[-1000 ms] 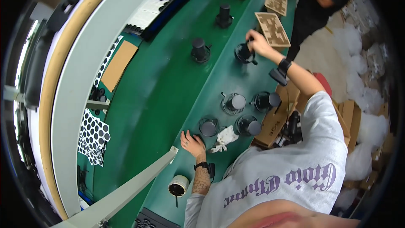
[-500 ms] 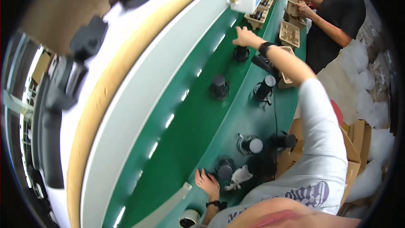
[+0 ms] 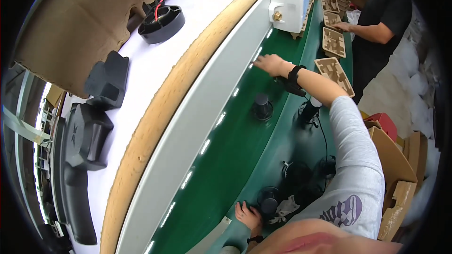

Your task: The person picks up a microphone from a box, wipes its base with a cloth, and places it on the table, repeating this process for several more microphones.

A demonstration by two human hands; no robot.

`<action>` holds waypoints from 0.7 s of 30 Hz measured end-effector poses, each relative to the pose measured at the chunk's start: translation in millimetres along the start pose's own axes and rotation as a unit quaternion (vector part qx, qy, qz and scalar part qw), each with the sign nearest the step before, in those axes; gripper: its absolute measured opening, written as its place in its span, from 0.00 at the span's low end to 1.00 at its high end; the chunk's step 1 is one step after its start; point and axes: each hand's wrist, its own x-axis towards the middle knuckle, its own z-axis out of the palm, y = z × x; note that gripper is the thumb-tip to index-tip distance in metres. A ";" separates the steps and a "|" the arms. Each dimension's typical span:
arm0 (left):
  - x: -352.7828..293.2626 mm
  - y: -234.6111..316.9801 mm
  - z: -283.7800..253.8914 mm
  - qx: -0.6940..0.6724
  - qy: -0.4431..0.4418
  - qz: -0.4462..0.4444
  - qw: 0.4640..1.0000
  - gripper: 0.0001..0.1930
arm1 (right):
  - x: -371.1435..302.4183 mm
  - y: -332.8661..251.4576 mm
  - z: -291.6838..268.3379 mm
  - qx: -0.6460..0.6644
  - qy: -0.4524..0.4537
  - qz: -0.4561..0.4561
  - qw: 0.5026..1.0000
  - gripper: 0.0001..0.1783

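My right hand (image 3: 270, 65) reaches across the green conveyor belt (image 3: 212, 169), close to its grey side rail. Its fingers are stretched forward and look apart, with nothing visible in them. A dark part (image 3: 289, 86) shows beneath that wrist, mostly covered. Nearer to me on the belt stands a black cylindrical part with a round flange (image 3: 262, 107). My left hand (image 3: 248, 215) lies with spread fingers at the belt's near edge. Beside it are another black cylindrical part (image 3: 269, 201) and a crumpled white plastic bag (image 3: 285, 209).
More black parts (image 3: 310, 112) stand along the green ledge, with a thin black cable there. Moulded pulp trays (image 3: 335, 73) line its right side. A co-worker (image 3: 383, 28) handles trays farther up. Left: white shelf with wooden edge (image 3: 155, 122); right: cardboard box (image 3: 393, 160).
My view has shifted, so most things sit lower and further right. My right hand has moved left toward the rail, away from the black part it was over. The co-worker's hands have moved among the trays.
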 end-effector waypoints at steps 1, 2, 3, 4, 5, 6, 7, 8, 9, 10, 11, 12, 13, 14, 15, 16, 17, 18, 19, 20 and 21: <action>-1.1 1.5 -2.2 -0.008 0.005 0.000 1.000 0.20 | -5.7 -14.1 -12.3 -0.012 -0.030 -0.055 0.998 0.51; 0.4 1.2 -1.0 -0.011 0.006 0.002 1.000 0.20 | -13.0 -30.5 -26.4 -0.029 -0.062 -0.099 0.993 0.53; 1.6 1.8 -1.0 -0.012 0.005 0.002 1.000 0.19 | -21.0 -45.9 -37.2 -0.045 -0.094 -0.143 0.984 0.55; 1.6 4.3 -2.3 -0.013 0.005 0.001 1.000 0.19 | -26.1 -58.7 -41.3 -0.049 -0.094 -0.140 0.985 0.55; 0.9 5.1 -2.4 -0.016 0.006 0.003 1.000 0.19 | -29.8 -70.6 -42.2 -0.046 -0.122 -0.174 0.976 0.54; 3.8 8.4 -0.2 -0.013 0.007 0.005 1.000 0.19 | -38.1 -68.7 -45.3 -0.044 -0.151 -0.201 0.967 0.53; 5.2 12.1 -2.2 -0.007 0.011 0.002 1.000 0.19 | -42.5 -65.2 -49.1 -0.047 -0.149 -0.196 0.968 0.53; 7.9 9.1 3.2 -0.005 0.018 0.007 1.000 0.19 | -40.7 -66.5 -39.4 0.000 -0.128 -0.171 0.977 0.51; 8.8 7.6 17.2 -0.011 0.030 0.011 0.999 0.19 | -38.4 -67.7 -22.5 0.046 -0.107 -0.150 0.982 0.49; 9.9 8.6 16.9 -0.016 0.036 0.014 0.999 0.19 | -40.8 -67.3 -20.0 0.058 -0.077 -0.173 0.980 0.43; 11.4 8.6 18.8 -0.013 0.037 0.015 0.999 0.19 | -41.6 -70.7 -16.8 0.060 -0.074 -0.173 0.980 0.43; 11.1 6.5 19.9 -0.012 0.048 0.015 0.999 0.19 | -41.1 -78.8 -15.8 0.065 -0.059 -0.172 0.981 0.41; 11.3 6.2 20.4 -0.012 0.058 0.016 0.998 0.19 | -45.5 -83.9 -19.3 0.070 -0.045 -0.169 0.982 0.40; 11.2 5.2 19.1 -0.017 0.061 0.015 0.998 0.19 | -49.7 -85.8 -24.6 0.072 -0.044 -0.168 0.982 0.40; 12.2 5.5 15.8 -0.014 0.060 0.016 0.998 0.19 | -54.0 -88.9 -37.5 0.063 -0.032 -0.165 0.984 0.39; 12.6 5.1 16.1 -0.014 0.063 0.021 0.998 0.19 | -62.0 -93.8 -52.2 0.055 -0.022 -0.161 0.985 0.38; 14.1 5.2 16.7 -0.015 0.066 0.028 0.997 0.19 | -70.0 -95.3 -68.8 0.036 0.015 -0.158 0.987 0.35; 12.3 5.5 17.2 -0.019 0.060 0.026 0.998 0.19 | -82.0 -98.2 -96.2 0.059 0.051 -0.165 0.983 0.36; 11.0 3.7 16.2 -0.020 0.055 0.026 0.998 0.19 | -96.2 -102.7 -123.8 0.084 0.075 -0.151 0.982 0.36; 9.6 1.9 14.7 -0.040 0.046 0.023 0.998 0.18 | -115.6 -107.9 -156.4 0.117 0.101 -0.131 0.979 0.35; 10.3 -2.1 12.8 -0.060 0.036 0.020 0.997 0.18 | -133.6 -112.1 -187.0 0.167 0.120 -0.114 0.972 0.35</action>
